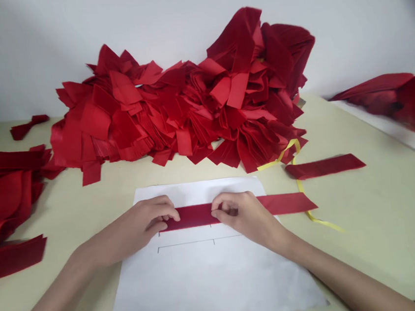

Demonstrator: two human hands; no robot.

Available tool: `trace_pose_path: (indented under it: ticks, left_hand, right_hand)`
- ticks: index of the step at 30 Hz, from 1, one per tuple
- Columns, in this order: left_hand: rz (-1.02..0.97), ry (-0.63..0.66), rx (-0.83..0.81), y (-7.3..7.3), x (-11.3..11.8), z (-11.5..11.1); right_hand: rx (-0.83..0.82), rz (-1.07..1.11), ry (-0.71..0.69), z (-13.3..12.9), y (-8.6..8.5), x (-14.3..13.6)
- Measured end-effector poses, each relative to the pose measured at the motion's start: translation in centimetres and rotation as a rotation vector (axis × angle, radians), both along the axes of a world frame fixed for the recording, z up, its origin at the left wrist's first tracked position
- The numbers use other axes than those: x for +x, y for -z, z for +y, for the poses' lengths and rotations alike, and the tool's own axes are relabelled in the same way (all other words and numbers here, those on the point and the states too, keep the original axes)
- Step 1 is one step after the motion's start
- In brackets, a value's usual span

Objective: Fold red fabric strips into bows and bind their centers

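A red velvet ribbon strip (195,216) lies across the upper part of a white paper sheet (210,289) marked with thin ruled lines and short ticks. At the strip's left end, my left hand (141,228) is closed with thumb and fingertips on the fabric. My right hand (246,216) pinches the same strip near its middle, above a tick mark. Beyond that hand, the strip's lighter red end runs past the paper's right edge onto the table. The surface under both palms is hidden.
Along the wall stands a big heap of folded red ribbon pieces (173,109). More red ribbon (4,196) piles up at left. A folded red strip (327,166) and a thin yellow ribbon (322,221) lie at right. Red fabric (405,100) rests on something white at far right.
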State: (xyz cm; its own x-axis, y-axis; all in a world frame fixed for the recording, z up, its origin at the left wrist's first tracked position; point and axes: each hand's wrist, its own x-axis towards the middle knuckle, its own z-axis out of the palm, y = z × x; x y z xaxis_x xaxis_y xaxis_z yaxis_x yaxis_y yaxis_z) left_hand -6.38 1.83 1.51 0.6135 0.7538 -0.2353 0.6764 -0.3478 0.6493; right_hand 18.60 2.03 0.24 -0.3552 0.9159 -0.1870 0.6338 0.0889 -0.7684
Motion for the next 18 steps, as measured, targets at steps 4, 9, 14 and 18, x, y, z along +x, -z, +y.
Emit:
trace_pose_path:
  ticks: [4, 9, 14, 18]
  left_hand:
    - [0.008, -0.002, -0.009, 0.0, -0.1, 0.0]
    - [0.007, 0.004, -0.004, 0.0, -0.1, -0.1]
    - [0.003, 0.009, -0.008, 0.2, 0.0, 0.0]
    - [-0.021, 0.015, -0.008, 0.2, 0.0, 0.1]
  right_hand:
    - [-0.040, -0.008, 0.011, 0.2, 0.0, 0.3]
    - [-0.054, -0.040, 0.005, 0.3, -0.3, 0.8]
    - [-0.010, -0.061, -0.020, 0.1, -0.4, 0.5]
    - [0.048, -0.037, -0.054, 0.7, -1.3, 1.7]
